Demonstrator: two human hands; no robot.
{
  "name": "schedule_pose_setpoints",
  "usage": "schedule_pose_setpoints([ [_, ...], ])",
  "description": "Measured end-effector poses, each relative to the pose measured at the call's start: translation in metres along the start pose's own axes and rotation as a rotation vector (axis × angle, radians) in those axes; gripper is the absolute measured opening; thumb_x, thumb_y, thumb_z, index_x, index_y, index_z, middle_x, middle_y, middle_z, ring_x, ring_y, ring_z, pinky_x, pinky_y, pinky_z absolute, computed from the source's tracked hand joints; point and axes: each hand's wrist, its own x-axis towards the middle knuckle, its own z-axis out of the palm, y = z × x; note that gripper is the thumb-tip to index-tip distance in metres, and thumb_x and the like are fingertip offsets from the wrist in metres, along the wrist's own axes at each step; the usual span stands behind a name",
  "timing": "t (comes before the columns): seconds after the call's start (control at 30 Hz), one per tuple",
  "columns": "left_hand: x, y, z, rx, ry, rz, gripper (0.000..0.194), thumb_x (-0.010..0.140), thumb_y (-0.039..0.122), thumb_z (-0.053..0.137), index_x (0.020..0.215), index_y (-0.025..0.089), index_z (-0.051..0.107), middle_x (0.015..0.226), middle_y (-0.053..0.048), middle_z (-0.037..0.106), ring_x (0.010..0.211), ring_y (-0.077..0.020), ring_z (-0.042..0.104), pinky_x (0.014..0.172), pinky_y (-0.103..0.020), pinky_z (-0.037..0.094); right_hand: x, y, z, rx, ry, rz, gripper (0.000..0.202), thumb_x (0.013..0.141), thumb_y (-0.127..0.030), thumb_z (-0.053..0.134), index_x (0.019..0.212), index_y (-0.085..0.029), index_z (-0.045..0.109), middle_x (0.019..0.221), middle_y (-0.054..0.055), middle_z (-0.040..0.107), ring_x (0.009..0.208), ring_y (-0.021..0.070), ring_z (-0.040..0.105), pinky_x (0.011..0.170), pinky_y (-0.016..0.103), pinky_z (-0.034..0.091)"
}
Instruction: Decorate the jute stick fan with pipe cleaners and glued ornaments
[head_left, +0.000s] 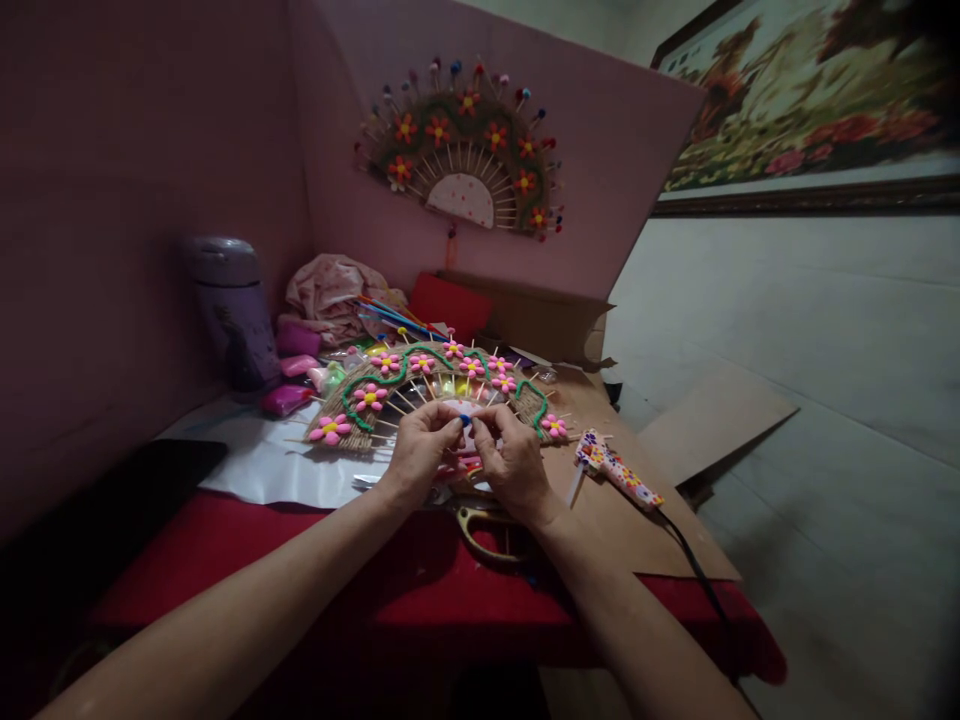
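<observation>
A small blue piece is pinched between the fingertips of my left hand and my right hand, which meet at the middle of the table. Just behind them lies a fan-shaped craft of brown twine and thin sticks, with pink flowers and a wavy green line. My hands hide part of its lower centre. Below my right hand are scissors with gold handles; their blades are partly covered by my left hand.
To the right, a flower-patterned glue gun rests on cardboard. A purple bottle stands at the left, near bright clay packets and pink cloth. Behind, another decorated fan hangs on a pink panel.
</observation>
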Motion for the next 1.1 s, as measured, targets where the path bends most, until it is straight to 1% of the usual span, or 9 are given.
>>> schedule_pose_setpoints([
  [0.2,-0.001,-0.003,0.005,-0.068,0.072,-0.040,0.021,0.059,0.028,0.067,0.064,0.016,0.049,0.051,0.007,0.051,0.038,-0.0065,0.044,0.036,-0.019,0.039,-0.004,-0.001,0.011,-0.106,-0.005,0.001,0.012,0.085,-0.022,0.041,0.080,-0.018,0.050,0.073,0.004,0.057,0.069,0.0170,0.053,0.065,0.028,0.038],
  [0.4,0.007,-0.012,0.003,0.142,0.121,0.153,0.013,0.063,0.022,0.061,0.058,0.015,0.051,0.050,0.005,0.051,0.044,-0.0057,0.044,0.041,-0.016,0.035,-0.006,-0.001,0.015,-0.081,0.004,0.080,0.012,0.085,-0.024,0.041,0.079,-0.018,0.049,0.073,0.003,0.057,0.068,0.0166,0.051,0.066,0.029,0.038],
  [0.5,0.007,-0.011,0.002,0.174,0.124,0.134,0.015,0.064,0.023,0.060,0.057,0.015,0.050,0.050,0.005,0.050,0.043,-0.0060,0.043,0.040,-0.016,0.034,-0.004,-0.001,0.013,0.042,-0.022,0.115,0.015,0.086,-0.026,0.041,0.080,-0.018,0.051,0.073,0.003,0.057,0.069,0.0160,0.053,0.066,0.028,0.039],
  [0.6,0.003,-0.004,0.002,0.052,0.076,-0.024,0.018,0.064,0.028,0.061,0.059,0.016,0.048,0.048,0.006,0.047,0.038,-0.0060,0.040,0.036,-0.018,0.034,0.000,0.001,0.009,0.312,-0.032,0.203,0.016,0.087,-0.030,0.044,0.083,-0.018,0.054,0.073,0.001,0.058,0.067,0.0139,0.054,0.063,0.026,0.042],
  [0.7,-0.002,0.003,0.001,-0.062,0.007,-0.148,0.020,0.063,0.029,0.065,0.062,0.016,0.049,0.048,0.006,0.046,0.036,-0.0060,0.040,0.035,-0.019,0.037,0.004,0.002,0.005,0.580,-0.058,0.282,0.016,0.081,-0.032,0.055,0.089,-0.019,0.059,0.077,0.001,0.060,0.063,0.0120,0.055,0.056,0.023,0.043],
  [0.8,-0.004,0.006,-0.001,-0.166,-0.112,-0.179,0.020,0.063,0.027,0.067,0.063,0.015,0.052,0.050,0.005,0.047,0.037,-0.0062,0.041,0.033,-0.019,0.037,0.007,0.001,0.002,0.717,-0.077,0.315,0.016,0.075,-0.031,0.062,0.086,-0.019,0.064,0.072,0.000,0.060,0.057,0.0102,0.052,0.051,0.022,0.042],
  [0.9,-0.003,0.008,-0.003,-0.254,-0.224,-0.180,0.018,0.065,0.026,0.067,0.063,0.013,0.055,0.050,0.004,0.047,0.038,-0.0064,0.043,0.032,-0.017,0.036,0.007,-0.003,0.000,0.811,-0.088,0.322,0.014,0.075,-0.031,0.063,0.084,-0.020,0.063,0.064,-0.002,0.059,0.054,0.0098,0.052,0.050,0.022,0.042],
  [1.0,-0.004,0.012,-0.003,-0.326,-0.247,-0.202,0.015,0.066,0.024,0.067,0.068,0.011,0.059,0.051,0.004,0.046,0.039,-0.0058,0.043,0.032,-0.016,0.036,0.007,-0.006,-0.001,0.894,-0.124,0.327,0.018,0.075,-0.032,0.064,0.087,-0.020,0.061,0.065,-0.002,0.062,0.055,0.0099,0.054,0.050,0.022,0.043],
  [1.1,-0.007,0.016,-0.004,-0.371,-0.241,-0.228,0.015,0.068,0.022,0.065,0.078,0.011,0.061,0.051,0.005,0.045,0.041,-0.0050,0.043,0.032,-0.015,0.035,0.006,-0.004,-0.001,0.911,-0.116,0.340,0.017,0.073,-0.032,0.066,0.085,-0.020,0.062,0.066,-0.002,0.063,0.054,0.0093,0.054,0.050,0.022,0.043],
])
